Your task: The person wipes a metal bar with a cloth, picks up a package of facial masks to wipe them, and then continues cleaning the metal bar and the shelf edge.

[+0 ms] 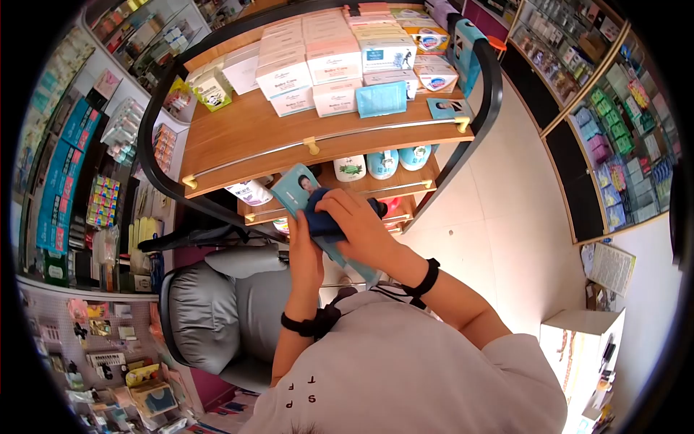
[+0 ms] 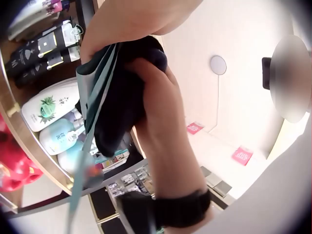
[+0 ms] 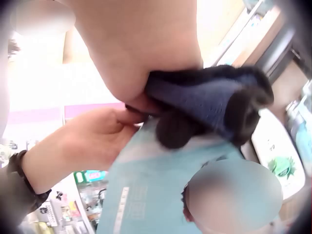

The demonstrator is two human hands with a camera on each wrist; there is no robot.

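A light-blue packet (image 1: 295, 189) with a printed portrait is held in front of the body, gripped at its edge by my left hand (image 1: 306, 253). My right hand (image 1: 361, 230) curls round a dark navy cloth bundle (image 1: 323, 223), which lies against the packet. In the right wrist view the bundle (image 3: 195, 100) looks folded, with rounded dark ends, at the upper edge of the packet (image 3: 156, 180). The left wrist view catches the packet's thin side (image 2: 100, 87) beside the dark cloth (image 2: 119, 107). Some fingertips are hidden behind the cloth.
A wooden shelf rack (image 1: 246, 148) bears stacked boxes (image 1: 285, 76) and a flat blue packet (image 1: 382, 99), with bottles (image 1: 382, 163) below. A grey chair (image 1: 210, 311) stands at the left. Stocked shelves line both sides, and a white cabinet (image 1: 578, 325) is at the right.
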